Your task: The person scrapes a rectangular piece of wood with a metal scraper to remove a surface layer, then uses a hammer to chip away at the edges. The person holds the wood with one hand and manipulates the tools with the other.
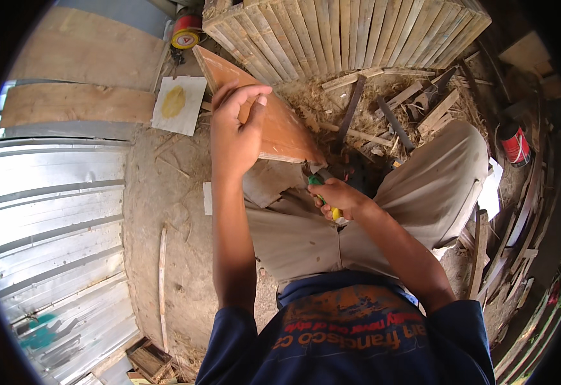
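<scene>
A flat orange-brown wooden board (285,131) with a pointed upper corner stands tilted in front of me, its near edge by my lap. My left hand (237,125) is at the board's left edge, fingers bent around it, thumb close to the index finger. Some of those fingertips are hidden. Closed in my right hand (341,197) is a hand tool (316,180) with a green and yellow handle. Its short metal end is close to the board's lower right corner. The exact kind of tool does not show.
A slatted wooden structure (357,35) stands beyond the board. Wood scraps (392,119) and shavings litter the ground. A red can (515,145) is at right, a red and yellow container (186,32) at upper left. White paper (192,96) lies near corrugated metal sheeting (56,218).
</scene>
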Demonstrator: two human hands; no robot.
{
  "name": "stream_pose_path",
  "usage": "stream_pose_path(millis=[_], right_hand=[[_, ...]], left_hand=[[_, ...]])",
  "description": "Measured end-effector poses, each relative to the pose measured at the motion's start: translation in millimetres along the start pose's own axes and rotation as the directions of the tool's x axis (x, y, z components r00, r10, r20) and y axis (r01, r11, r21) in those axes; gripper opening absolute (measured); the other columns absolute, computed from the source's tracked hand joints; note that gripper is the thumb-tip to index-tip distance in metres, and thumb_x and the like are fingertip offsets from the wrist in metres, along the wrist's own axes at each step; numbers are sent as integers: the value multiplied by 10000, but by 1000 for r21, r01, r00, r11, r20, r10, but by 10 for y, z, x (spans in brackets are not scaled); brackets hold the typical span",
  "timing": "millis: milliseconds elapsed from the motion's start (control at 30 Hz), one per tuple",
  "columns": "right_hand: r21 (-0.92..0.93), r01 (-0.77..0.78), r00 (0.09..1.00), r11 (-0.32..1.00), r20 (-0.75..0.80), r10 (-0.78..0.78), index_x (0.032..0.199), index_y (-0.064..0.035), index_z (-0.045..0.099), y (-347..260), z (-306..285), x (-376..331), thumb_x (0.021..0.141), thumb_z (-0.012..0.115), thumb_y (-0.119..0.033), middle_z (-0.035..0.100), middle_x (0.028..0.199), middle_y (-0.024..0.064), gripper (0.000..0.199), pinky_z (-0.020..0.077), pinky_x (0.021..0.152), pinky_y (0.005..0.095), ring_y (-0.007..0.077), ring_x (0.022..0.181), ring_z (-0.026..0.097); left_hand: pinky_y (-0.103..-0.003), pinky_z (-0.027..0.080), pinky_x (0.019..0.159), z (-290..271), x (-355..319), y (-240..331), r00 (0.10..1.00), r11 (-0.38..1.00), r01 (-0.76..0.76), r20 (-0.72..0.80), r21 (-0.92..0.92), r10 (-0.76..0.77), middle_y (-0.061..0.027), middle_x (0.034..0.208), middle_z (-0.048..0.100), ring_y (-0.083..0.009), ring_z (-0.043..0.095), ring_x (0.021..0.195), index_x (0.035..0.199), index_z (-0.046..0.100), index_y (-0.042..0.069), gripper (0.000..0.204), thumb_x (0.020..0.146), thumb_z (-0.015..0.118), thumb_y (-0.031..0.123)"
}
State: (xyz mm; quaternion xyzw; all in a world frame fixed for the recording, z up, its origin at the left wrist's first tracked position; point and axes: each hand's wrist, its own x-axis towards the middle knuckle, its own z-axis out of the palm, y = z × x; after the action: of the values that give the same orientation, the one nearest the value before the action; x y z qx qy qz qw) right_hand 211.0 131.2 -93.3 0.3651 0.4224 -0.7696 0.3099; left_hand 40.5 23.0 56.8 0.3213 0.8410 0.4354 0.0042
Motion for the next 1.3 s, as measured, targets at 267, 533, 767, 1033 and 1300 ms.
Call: stream_pose_path(millis=[267, 533, 767, 1033, 1300], right_hand=[[-161, 32, 999, 986, 23, -29, 882, -64, 465, -52, -51, -65, 998, 591, -247, 501, 698, 27, 251, 396, 415, 302, 116, 505, 471], [-256, 103, 986, 961, -103, -134, 872, -33, 506, -34, -30, -112, 972, 617, -277, 516, 684, 36, 286, 424, 430, 326, 130, 516, 496], [-430, 119, 986, 895, -56, -159, 876, 9, 523, 36, -91, -61, 948, 616, -280, 619, 755, 136, 312, 455, 433, 361, 167, 479, 582], [-684, 577, 657, 447, 64, -751, 1102, 72, 546, -174, 134, -649, 881, 630, -236, 663, 871, 270, 388, 502, 752, 479, 472, 862, 665], [-599, 430, 836, 676, -18, -549, 993, -4, 546, -271, -43, -577, 937, 655, -302, 526, 676, 118, 322, 462, 572, 391, 231, 587, 547]], left_hand=[[-389, 345, 1112, 28, -34, 21, 1000, 999, -23, 12, 24, 23, -135, 1269, 629, -297, 469, 1336, 1079, 744, 99, 170, 952, 648, 157], [-387, 350, 1111, 63, -26, 27, 1000, 1000, -16, -3, 27, 16, -144, 1280, 620, -299, 475, 1330, 1076, 744, 99, 167, 940, 650, 127], [-375, 354, 1109, 26, -61, -32, 1000, 998, -2, -14, 56, 3, -156, 1284, 610, -294, 490, 1317, 1080, 747, 110, 266, 873, 613, 10], [-223, 443, 717, -209, 177, -162, 993, 985, 116, 18, -125, -115, -50, 1045, 688, -87, 552, 749, 1101, 728, 17, 501, 750, 394, -113], [-200, 370, 612, -28, 228, -52, 997, 992, 80, -4, -94, -81, -11, 937, 640, -51, 433, 663, 1096, 735, 19, 524, 738, 372, -101]])
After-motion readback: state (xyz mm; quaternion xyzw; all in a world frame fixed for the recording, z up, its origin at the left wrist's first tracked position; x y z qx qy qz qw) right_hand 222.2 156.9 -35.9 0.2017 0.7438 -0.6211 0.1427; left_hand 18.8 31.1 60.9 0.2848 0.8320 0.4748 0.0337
